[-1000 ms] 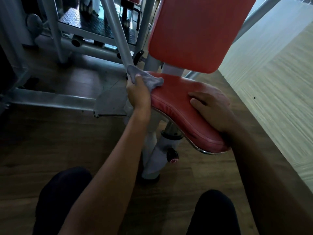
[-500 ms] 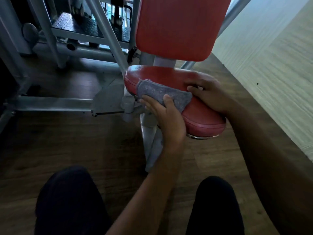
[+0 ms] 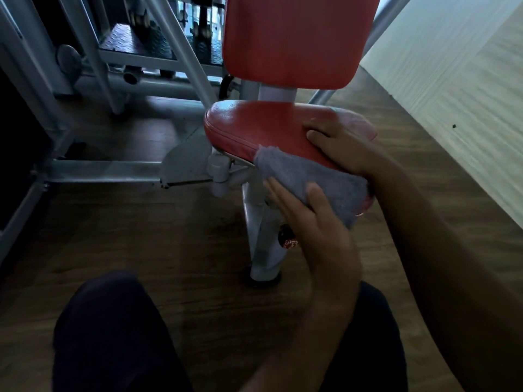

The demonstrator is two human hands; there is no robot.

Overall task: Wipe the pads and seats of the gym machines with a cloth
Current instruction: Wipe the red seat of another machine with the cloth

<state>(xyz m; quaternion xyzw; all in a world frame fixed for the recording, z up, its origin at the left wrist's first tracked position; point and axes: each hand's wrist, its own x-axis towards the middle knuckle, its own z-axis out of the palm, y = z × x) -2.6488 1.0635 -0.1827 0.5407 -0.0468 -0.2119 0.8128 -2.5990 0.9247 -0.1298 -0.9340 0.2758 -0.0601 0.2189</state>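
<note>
No brand or label reads clearly here; the small red knob (image 3: 288,242) on the seat post (image 3: 261,236) carries pale markings, perhaps lettering, too blurred for you to make out.

Around you: grey steel frame tubes (image 3: 181,49) rise at the left behind the seat, a flat base rail (image 3: 102,172) runs along the wooden floor (image 3: 141,236), and a diamond-plate step (image 3: 133,42) sits further back. A pale wall panel (image 3: 458,89) slants down the right side. Your dark-clad knees (image 3: 113,332) fill the lower frame, and your left forearm hides part of the post's base.

The red seat (image 3: 266,128) is glossy padded vinyl with a seamed rim and a metal trim under its near edge; the red back pad (image 3: 294,38) stands upright just behind it. The grey cloth (image 3: 314,179) is draped over the seat's near right edge, hanging past the rim.

Your left hand (image 3: 314,230) presses the cloth against that edge, fingers spread flat, thumb on top of the fabric. Your right hand (image 3: 342,145) lies palm-down on the seat's right part, bare of cloth, fingers extended, its heel touching the cloth's upper edge.
</note>
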